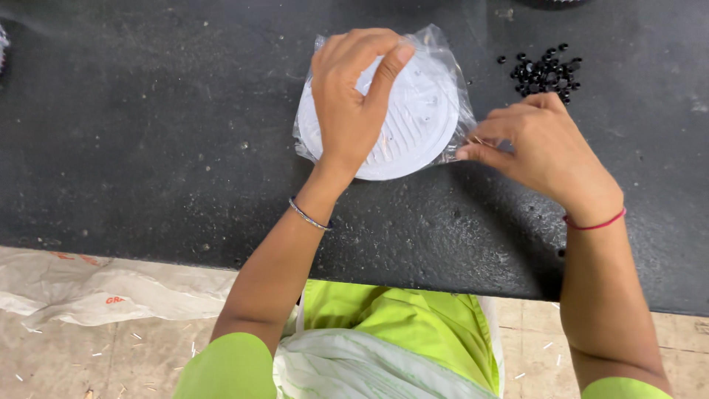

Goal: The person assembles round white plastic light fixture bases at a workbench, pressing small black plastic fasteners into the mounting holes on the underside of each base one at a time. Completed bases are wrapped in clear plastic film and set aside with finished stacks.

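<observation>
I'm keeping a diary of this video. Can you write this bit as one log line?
left hand: flat on white round disc | right hand: pinching clear plastic bag edge | black beads: piled on dark table

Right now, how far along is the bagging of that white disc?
Done: the white round disc sits inside the clear plastic bag. In hand: left hand presses it flat; right hand pinches the bag's edge. Left: bag not visibly sealed; small black parts lie loose beside it.

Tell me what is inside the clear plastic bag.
Inside the clear plastic bag lies a round white ribbed disc. The left hand rests flat on it and covers its left part; the right hand pinches the bag's right edge.
</observation>
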The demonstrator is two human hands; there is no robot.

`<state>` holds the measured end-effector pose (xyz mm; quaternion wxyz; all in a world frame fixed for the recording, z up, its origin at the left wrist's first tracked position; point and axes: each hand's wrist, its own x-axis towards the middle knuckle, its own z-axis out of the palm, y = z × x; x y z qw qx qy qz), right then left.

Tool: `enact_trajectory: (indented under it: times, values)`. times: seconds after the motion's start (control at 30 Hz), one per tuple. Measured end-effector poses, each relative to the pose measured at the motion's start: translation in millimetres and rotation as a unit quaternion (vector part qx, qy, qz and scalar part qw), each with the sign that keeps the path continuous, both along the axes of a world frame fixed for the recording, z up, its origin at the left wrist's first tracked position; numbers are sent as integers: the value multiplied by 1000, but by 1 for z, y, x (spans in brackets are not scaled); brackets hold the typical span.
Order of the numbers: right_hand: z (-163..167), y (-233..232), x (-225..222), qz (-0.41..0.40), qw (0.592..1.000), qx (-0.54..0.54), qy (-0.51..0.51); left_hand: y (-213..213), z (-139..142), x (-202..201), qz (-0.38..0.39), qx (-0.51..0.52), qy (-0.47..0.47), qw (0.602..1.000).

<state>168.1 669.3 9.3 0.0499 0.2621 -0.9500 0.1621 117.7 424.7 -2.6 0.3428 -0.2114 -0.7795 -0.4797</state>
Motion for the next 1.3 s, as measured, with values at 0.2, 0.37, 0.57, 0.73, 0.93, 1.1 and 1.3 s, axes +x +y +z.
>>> enact_trajectory:
  times: [0.2, 0.37, 0.57, 0.73, 0.93, 1.1, 1.3]
  values:
    - [-16, -3, -4, -67, 995, 37, -60, 8, 0, 5, -38, -44, 7, 998]
    - [-18, 3, -12, -138, 962, -22, -236, 7, 2, 5, -78, -79, 20, 994]
    - [-36, 21, -25, -102, 921, -316, -205, -53, -23, -38, -31, 48, -58, 997]
    - [-60, 2, -31, -102, 877, -403, -242, -104, -62, -77, 90, 71, -185, 976]
    - [-74, -28, -24, -103, 850, -441, -268, -110, -95, -86, 62, 98, -344, 932]
    - [-82, -32, -18, -109, 847, -450, -262, -106, -106, -84, 49, 116, -307, 944]
    - [-85, -25, -19, -140, 809, -502, -273, -132, -115, -96, 26, 301, -255, 918]
